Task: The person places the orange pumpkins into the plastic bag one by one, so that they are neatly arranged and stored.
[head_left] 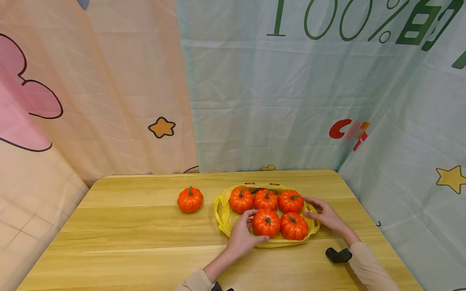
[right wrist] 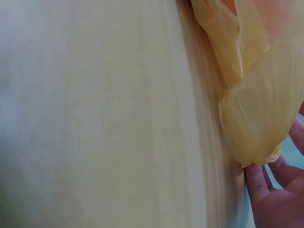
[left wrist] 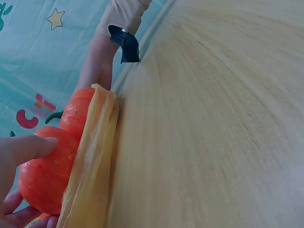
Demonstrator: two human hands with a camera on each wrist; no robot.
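Observation:
Several small orange toy pumpkins sit in a spread-out yellow plastic bag point(head_left: 226, 220) on the table, in two rows. My left hand point(head_left: 242, 238) holds the front-left pumpkin point(head_left: 266, 223), thumb on its near side and fingers round its left. That thumb lies across the pumpkin point(left wrist: 45, 178) in the left wrist view. My right hand point(head_left: 329, 216) grips the bag's right side, beside the front-right pumpkin point(head_left: 294, 227) and the back-right pumpkin point(head_left: 290, 201). In the right wrist view its fingers point(right wrist: 259, 183) touch the gathered end of the bag point(right wrist: 256, 123).
Another pumpkin point(head_left: 190, 200) stands alone on the wooden table point(head_left: 127, 230), left of the bag. Back-row pumpkins point(head_left: 241, 201) lie along the bag's far rim. Printed cloth curtains point(head_left: 262, 101) hang behind the table and at its sides. A black wrist device point(head_left: 338, 255) is on my right forearm.

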